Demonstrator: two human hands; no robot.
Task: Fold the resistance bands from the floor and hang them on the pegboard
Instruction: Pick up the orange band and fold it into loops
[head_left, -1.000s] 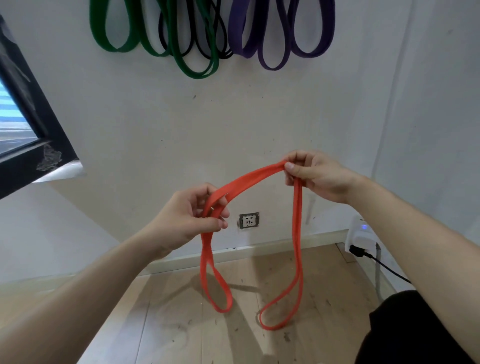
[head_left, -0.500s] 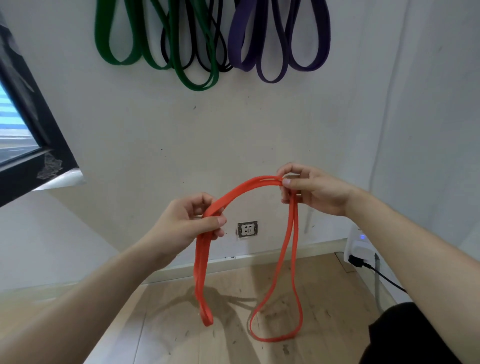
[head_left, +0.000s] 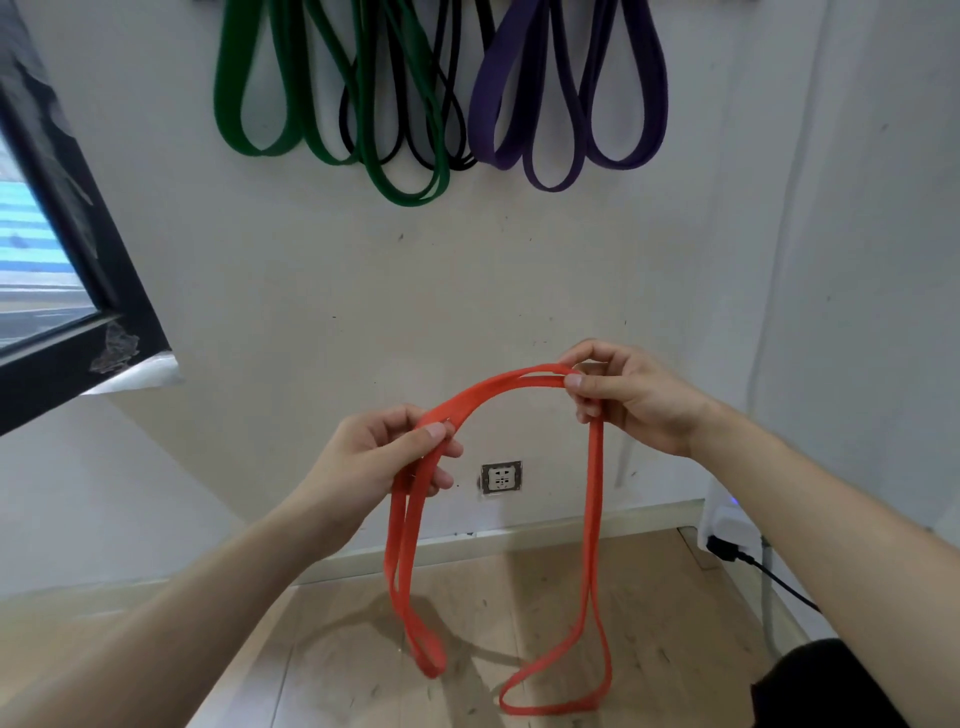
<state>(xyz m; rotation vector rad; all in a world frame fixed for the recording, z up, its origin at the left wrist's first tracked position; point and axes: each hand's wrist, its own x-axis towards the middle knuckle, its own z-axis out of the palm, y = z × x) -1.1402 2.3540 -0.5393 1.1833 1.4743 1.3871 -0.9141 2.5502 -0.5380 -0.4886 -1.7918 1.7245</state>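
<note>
An orange resistance band (head_left: 594, 519) is held up in front of the wall by both hands. My left hand (head_left: 374, 457) pinches it at the lower left, and a narrow doubled loop hangs down from there. My right hand (head_left: 628, 395) pinches two strands together a little higher on the right, with a longer loop dangling almost to the floor. Between the hands the band arches in two layers. High on the wall hang green bands (head_left: 291, 104), thin black bands (head_left: 452, 114) and purple bands (head_left: 571, 104); their hooks are cut off by the top edge.
A dark-framed window (head_left: 67, 270) juts in at the left. A wall socket (head_left: 501, 476) sits low behind the band. At the right corner a white device (head_left: 727, 519) has a black cable (head_left: 769, 577) plugged in. The floor is light wood (head_left: 337, 649).
The view has tilted up, so the hung bands show more. My hands have moved slightly apart and level, and the left hanging loop has narrowed into two close strands.
</note>
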